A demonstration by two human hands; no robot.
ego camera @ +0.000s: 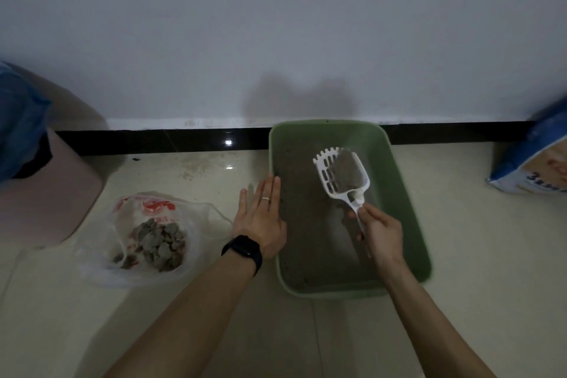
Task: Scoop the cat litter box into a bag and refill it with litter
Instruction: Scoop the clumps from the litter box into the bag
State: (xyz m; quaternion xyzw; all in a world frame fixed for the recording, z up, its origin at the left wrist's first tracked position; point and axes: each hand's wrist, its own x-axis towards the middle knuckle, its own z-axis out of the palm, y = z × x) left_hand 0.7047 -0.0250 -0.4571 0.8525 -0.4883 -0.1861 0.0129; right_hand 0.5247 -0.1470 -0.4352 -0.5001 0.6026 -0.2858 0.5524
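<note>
R hand [382, 232] grips scoop [342, 173] over litter box [405, 193]; L hand [260, 215] flat on rim.

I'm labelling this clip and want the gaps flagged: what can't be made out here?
Head view only.
1. Litter sack: cut by right edge; print blurred.
2. Pink bin: cut by left edge; inside hidden by blue liner.
3. Scoop handle: mostly hidden in right hand.
4. Litter box left rim: partly covered by left hand.
</note>
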